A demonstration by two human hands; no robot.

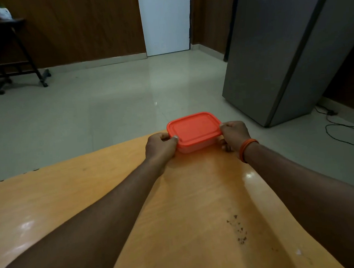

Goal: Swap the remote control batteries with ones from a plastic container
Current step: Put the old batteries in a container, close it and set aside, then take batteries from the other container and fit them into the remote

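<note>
Both hands are gripping the container (195, 144) at the worktop's (113, 190) far edge, left hand (161, 146) and right hand (233, 135) pinching opposite lid (193, 128) rims; looking light, thin, flexible plastic, best peeled from a corner lip.

No text, brand, number or sign can be read. A dark mark is seen on a white packet (3, 13) set on the dark side table (0, 21), but it is too small and blurred to be made out.
</note>
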